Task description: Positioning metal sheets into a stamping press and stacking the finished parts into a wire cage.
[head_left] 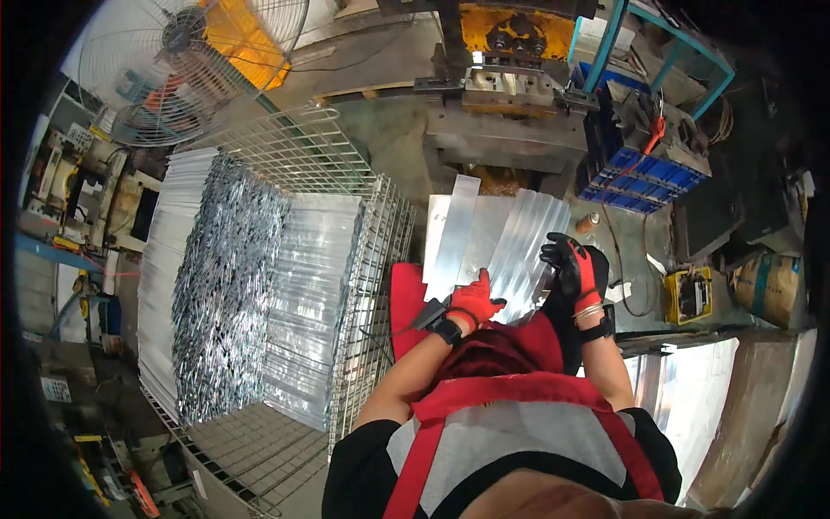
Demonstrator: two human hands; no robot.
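Observation:
My left hand (475, 303), in a red glove, is at the near edge of a low work surface. Its index finger and thumb are spread, and nothing shows in it. My right hand (574, 270), in a red glove with a black palm, is raised beside the right edge of the metal strips (529, 238). Its fingers are bent but apart, with nothing visible between them. These long silvery strips lie overlapped in front of me. To their left, a single flat metal strip (458, 227) lies at a slant, just beyond my left hand.
A wire cage (380, 251) on the left holds tall stacks of metal strips (307, 285). Behind it stands a large fan (177, 39). A press (510, 91) is straight ahead. Blue crates (640, 177), a small cylinder (588, 223) and a yellow bin (689, 296) are on the right.

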